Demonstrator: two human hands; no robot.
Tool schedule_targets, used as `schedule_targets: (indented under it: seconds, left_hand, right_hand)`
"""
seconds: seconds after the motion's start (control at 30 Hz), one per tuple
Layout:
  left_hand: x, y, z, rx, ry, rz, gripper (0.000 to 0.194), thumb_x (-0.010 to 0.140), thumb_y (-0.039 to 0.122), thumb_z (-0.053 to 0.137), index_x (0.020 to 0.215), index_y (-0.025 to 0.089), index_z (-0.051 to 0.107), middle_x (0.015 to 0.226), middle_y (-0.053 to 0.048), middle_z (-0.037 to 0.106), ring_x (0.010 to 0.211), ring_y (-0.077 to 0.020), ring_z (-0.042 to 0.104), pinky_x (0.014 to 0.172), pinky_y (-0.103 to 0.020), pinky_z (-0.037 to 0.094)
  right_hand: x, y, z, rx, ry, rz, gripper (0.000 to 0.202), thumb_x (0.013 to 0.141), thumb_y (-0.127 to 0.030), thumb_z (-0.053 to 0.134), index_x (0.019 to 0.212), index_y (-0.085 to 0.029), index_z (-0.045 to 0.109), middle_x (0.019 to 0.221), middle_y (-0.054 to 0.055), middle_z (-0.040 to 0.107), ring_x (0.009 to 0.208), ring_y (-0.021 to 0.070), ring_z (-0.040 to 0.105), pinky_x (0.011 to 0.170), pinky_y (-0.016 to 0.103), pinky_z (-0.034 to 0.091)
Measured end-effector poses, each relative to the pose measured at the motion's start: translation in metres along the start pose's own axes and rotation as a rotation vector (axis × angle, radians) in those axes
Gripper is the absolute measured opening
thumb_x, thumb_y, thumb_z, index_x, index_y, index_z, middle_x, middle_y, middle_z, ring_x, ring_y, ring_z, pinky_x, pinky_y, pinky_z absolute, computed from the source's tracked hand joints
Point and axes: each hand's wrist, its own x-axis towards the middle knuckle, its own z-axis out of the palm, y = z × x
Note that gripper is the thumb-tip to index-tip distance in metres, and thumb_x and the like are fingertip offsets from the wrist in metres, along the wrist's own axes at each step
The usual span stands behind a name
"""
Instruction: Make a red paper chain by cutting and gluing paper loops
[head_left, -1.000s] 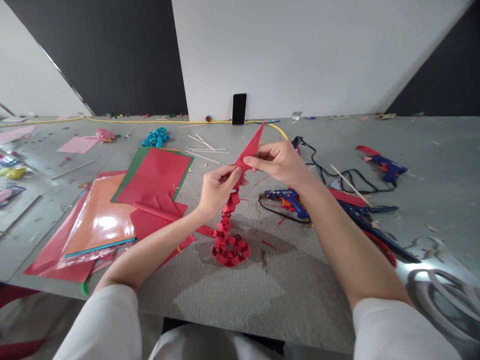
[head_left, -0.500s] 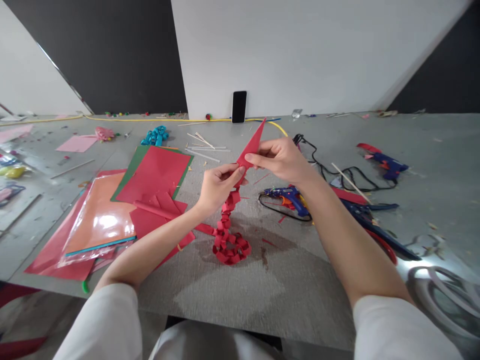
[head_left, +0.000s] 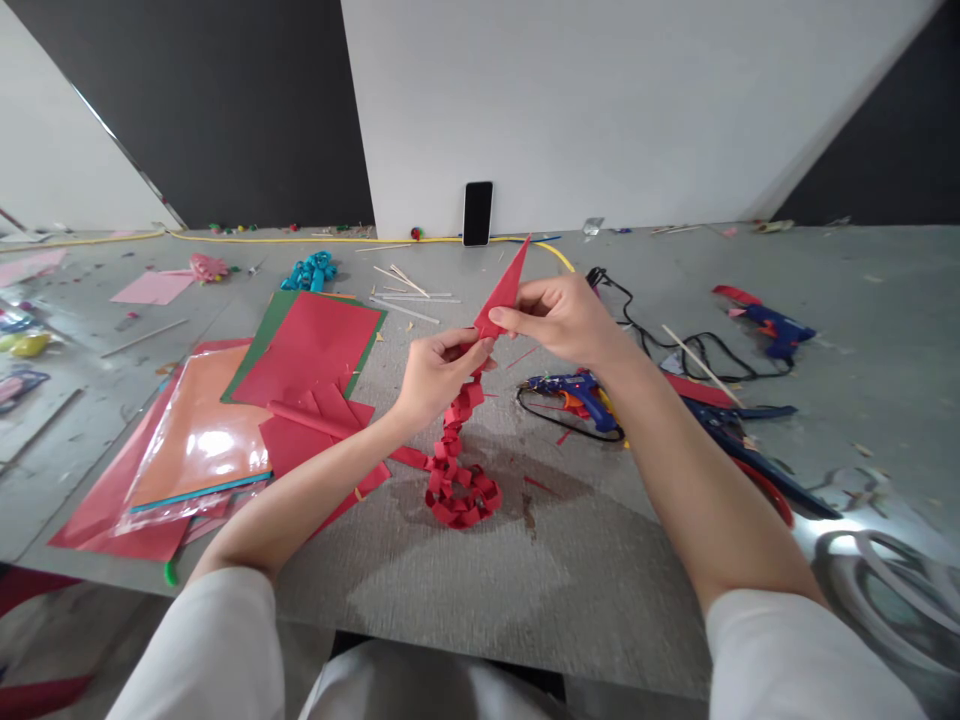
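Between my hands is a red pointed paper piece (head_left: 508, 285), its tip up and away from me. My right hand (head_left: 562, 315) pinches its right side with thumb and forefinger. At its lower end, my left hand (head_left: 444, 372) pinches where it meets a folded red paper chain (head_left: 452, 430). The chain hangs down from my left fingers and its lower part curls on the table. How the piece and the chain join is hidden behind my fingers.
Red paper sheets (head_left: 307, 350) and an orange pack in a clear sleeve (head_left: 202, 430) lie at left. One blue glue gun (head_left: 585, 395) is by my right forearm, another glue gun (head_left: 780, 328) farther right. A phone (head_left: 478, 213) leans on the wall.
My left thumb and fingers have shifted very slightly at the base of the pointed piece. Otherwise both hands and the chain stay in place.
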Motion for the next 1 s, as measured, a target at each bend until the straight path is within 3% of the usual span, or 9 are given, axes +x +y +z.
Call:
schedule_targets:
  seconds: [0.4, 0.5, 0.6, 0.67, 0.8, 1.0]
  left_hand:
    - [0.0, -0.002, -0.002, 0.013, 0.035, 0.006, 0.029, 0.087, 0.044, 0.078, 0.083, 0.016, 0.078, 0.072, -0.005, 0.077, 0.064, -0.0134, 0.069, 0.06, -0.023, 0.053]
    - [0.001, -0.004, -0.002, 0.006, 0.058, -0.011, 0.028, 0.086, 0.044, 0.079, 0.08, 0.016, 0.078, 0.07, -0.005, 0.076, 0.062, -0.0134, 0.069, 0.06, -0.024, 0.053]
    - [0.002, -0.004, -0.002, 0.002, 0.105, -0.017, 0.029, 0.085, 0.044, 0.079, 0.077, 0.016, 0.077, 0.068, -0.004, 0.075, 0.061, -0.0132, 0.068, 0.059, -0.024, 0.053]
    - [0.003, -0.005, -0.003, 0.001, 0.126, -0.024, 0.028, 0.085, 0.043, 0.079, 0.077, 0.016, 0.077, 0.067, -0.004, 0.074, 0.06, -0.013, 0.068, 0.059, -0.023, 0.052]
    - [0.003, -0.005, -0.003, -0.006, 0.138, -0.047, 0.025, 0.084, 0.041, 0.08, 0.08, 0.016, 0.078, 0.067, -0.003, 0.073, 0.061, -0.013, 0.068, 0.06, -0.024, 0.053]
    - [0.003, -0.008, -0.002, -0.028, 0.129, -0.072, 0.025, 0.084, 0.041, 0.08, 0.081, 0.017, 0.078, 0.067, -0.003, 0.072, 0.062, -0.0132, 0.068, 0.061, -0.025, 0.053]
  right_hand:
    - [0.003, 0.005, 0.005, 0.065, 0.014, 0.078, 0.056, 0.097, -0.072, 0.059, 0.075, -0.02, 0.067, 0.067, 0.003, 0.063, 0.061, 0.0144, 0.054, 0.063, 0.032, 0.047]
    - [0.005, 0.01, 0.009, 0.013, 0.091, 0.079, 0.051, 0.096, -0.072, 0.059, 0.1, -0.023, 0.07, 0.071, 0.002, 0.063, 0.063, 0.0165, 0.057, 0.062, 0.033, 0.049]
    - [0.002, 0.008, 0.01, -0.105, 0.202, -0.014, 0.063, 0.093, -0.071, 0.066, 0.139, -0.03, 0.057, 0.089, 0.003, 0.067, 0.071, 0.0187, 0.061, 0.066, 0.035, 0.053]
    - [-0.001, 0.003, 0.007, -0.233, 0.163, -0.116, 0.068, 0.09, -0.066, 0.071, 0.146, -0.032, 0.053, 0.102, 0.005, 0.069, 0.079, 0.0202, 0.063, 0.072, 0.037, 0.056]
    - [-0.007, -0.004, 0.001, -0.439, 0.033, -0.262, 0.052, 0.093, -0.05, 0.072, 0.14, -0.028, 0.065, 0.111, 0.007, 0.069, 0.088, 0.022, 0.064, 0.085, 0.042, 0.056]
    - [-0.008, -0.004, 0.0, -0.38, -0.027, -0.195, 0.055, 0.095, -0.042, 0.068, 0.148, -0.027, 0.062, 0.13, 0.008, 0.073, 0.093, 0.0232, 0.071, 0.093, 0.046, 0.059]
